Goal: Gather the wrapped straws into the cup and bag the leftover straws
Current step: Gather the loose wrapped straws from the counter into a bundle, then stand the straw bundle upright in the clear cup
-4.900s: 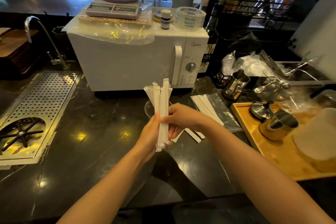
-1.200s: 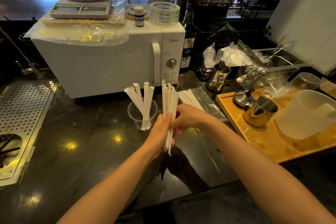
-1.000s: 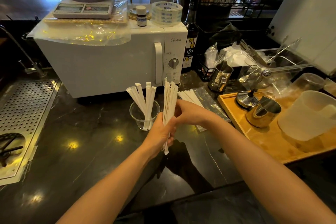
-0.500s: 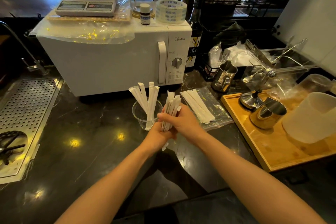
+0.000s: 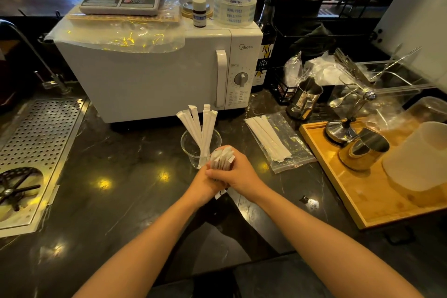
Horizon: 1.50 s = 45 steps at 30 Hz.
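**Both hands lower a bundle of straws to the counter, beside the cup**

Head camera, the only view: A person stands at a dark stone counter [image 5: 116, 191] in front of a white microwave [image 5: 150, 75]. The left hand [image 5: 205, 182] and right hand [image 5: 238, 174] are pressed together around a bundle of paper-wrapped straws [image 5: 222, 158]. The fingers of both hands are curled closed on it. Only the top ends of the bundle show above the hands, and one bottom tip pokes out below.

A second ago the bundle stood tall, held upright above the counter. Now it has come down low and the hands have closed tighter around it, probably to tap the ends even on the counter.

Just left of the hands, touching them in this view, is a clear plastic cup [image 5: 191, 145]. A few wrapped straws [image 5: 200, 128] already stand in it, fanned out. To the right, well apart, more straws [image 5: 268, 139] lie flat on a clear plastic bag [image 5: 294, 152], near a wooden tray [image 5: 358, 201].

The cup is only partly filled. The squared bundle looks ready to go into it next. The straws on the bag are not yet bagged.
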Available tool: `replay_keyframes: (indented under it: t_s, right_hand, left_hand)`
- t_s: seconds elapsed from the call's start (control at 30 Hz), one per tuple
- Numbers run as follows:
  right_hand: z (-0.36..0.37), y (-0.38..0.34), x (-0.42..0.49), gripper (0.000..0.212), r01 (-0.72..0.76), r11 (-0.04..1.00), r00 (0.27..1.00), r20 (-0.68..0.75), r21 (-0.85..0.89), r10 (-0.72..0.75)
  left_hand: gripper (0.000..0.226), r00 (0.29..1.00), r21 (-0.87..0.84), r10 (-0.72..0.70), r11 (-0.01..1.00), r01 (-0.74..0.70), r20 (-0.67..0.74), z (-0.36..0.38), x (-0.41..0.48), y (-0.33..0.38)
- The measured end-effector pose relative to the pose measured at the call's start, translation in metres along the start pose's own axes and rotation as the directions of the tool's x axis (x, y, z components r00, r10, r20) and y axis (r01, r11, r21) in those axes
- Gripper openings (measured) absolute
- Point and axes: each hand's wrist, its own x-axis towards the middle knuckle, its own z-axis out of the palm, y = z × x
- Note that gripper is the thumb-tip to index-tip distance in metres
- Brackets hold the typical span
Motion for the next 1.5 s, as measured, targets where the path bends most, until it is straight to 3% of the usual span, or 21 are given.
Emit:
replay_keyframes:
  t_s: [0.1, 0.2, 0.33, 0.47, 0.73, 0.97, 1.3, 1.5]
  right_hand:
    - [0.005, -0.001, 0.000, 0.025, -0.020, 0.999, 1.000, 0.005, 0.036, 0.020]
    - [0.009, -0.006, 0.001, 0.013, -0.026, 0.999, 1.000, -0.002, 0.028, 0.026]
    - [0.012, -0.023, 0.009, 0.021, -0.024, 1.000, 1.000, -0.003, 0.000, 0.024]
    - [0.012, -0.056, 0.024, 0.005, 0.081, 0.997, 0.996, 0.026, -0.017, -0.080]
    - [0.007, -0.111, 0.072, 0.013, 0.255, 0.966, 0.967, -0.022, 0.038, -0.255]
    - [0.011, -0.091, 0.094, 0.005, 0.180, 0.984, 0.983, -0.027, -0.012, -0.180]
    - [0.007, -0.057, 0.110, 0.018, 0.134, 0.990, 0.991, 0.029, -0.045, -0.133]
    - [0.003, -0.051, 0.115, 0.013, 0.160, 0.956, 0.984, 0.119, -0.248, -0.134]
  left_hand:
    - [0.033, 0.997, 0.135, 0.039, 0.990, -0.029, -0.071, -0.002, -0.004, 0.006]
    - [0.036, 0.999, 0.012, -0.039, 0.999, 0.039, -0.034, -0.005, -0.007, 0.014]
    - [0.044, 0.994, 0.047, -0.105, 0.993, 0.105, -0.011, -0.019, -0.008, 0.028]
    - [0.032, 0.999, 0.134, -0.043, 0.990, 0.041, 0.012, -0.044, 0.000, 0.063]
    - [0.025, 0.990, 0.072, 0.138, 0.988, -0.136, -0.018, -0.087, 0.026, 0.125]
    - [0.026, 0.992, 0.114, 0.104, 0.989, -0.096, -0.066, -0.099, 0.046, 0.102]
    - [0.032, 0.996, 0.206, 0.046, 0.978, -0.029, -0.081, -0.110, 0.057, 0.073]
    - [0.021, 0.997, 0.264, 0.059, 0.964, -0.043, -0.050, -0.117, 0.062, 0.070]
